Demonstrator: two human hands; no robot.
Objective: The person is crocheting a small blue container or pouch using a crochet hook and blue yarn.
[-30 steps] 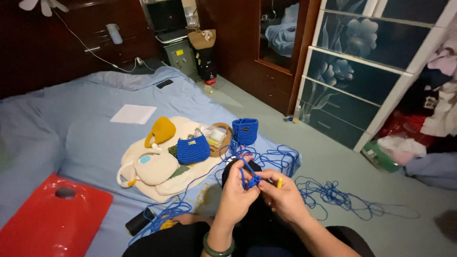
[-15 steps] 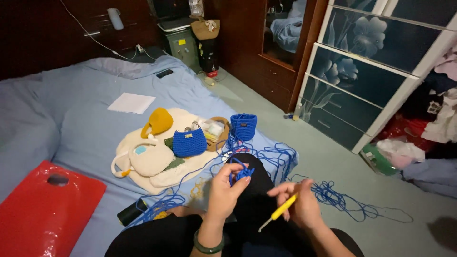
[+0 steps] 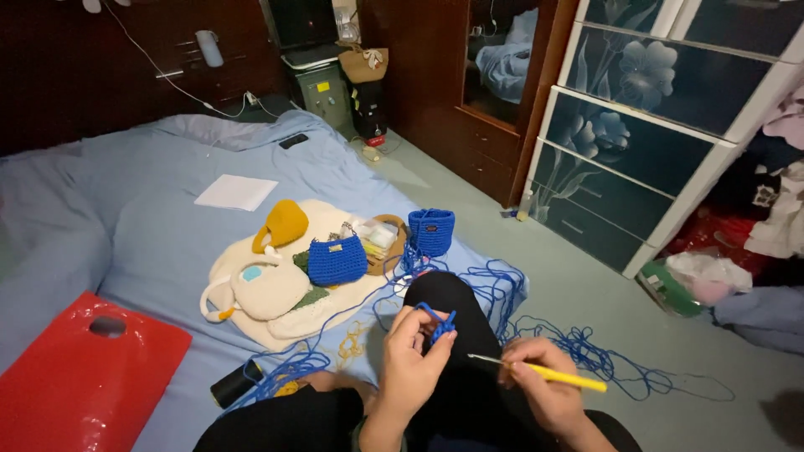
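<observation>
The person sits at the bed's (image 3: 151, 209) right edge, with bare green floor (image 3: 586, 293) beside it. The left hand (image 3: 410, 364) pinches a small knotty blue yarn piece (image 3: 439, 322) between fingertips. The right hand (image 3: 544, 389), just beside, holds a thin yellow hook (image 3: 544, 374) with a metal tip.

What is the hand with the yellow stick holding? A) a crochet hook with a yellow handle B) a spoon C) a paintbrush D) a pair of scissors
A: the right hand grips a crochet hook, a thin metal tip on a yellow handle, beside the blue yarn piece pinched in the left hand.
</observation>
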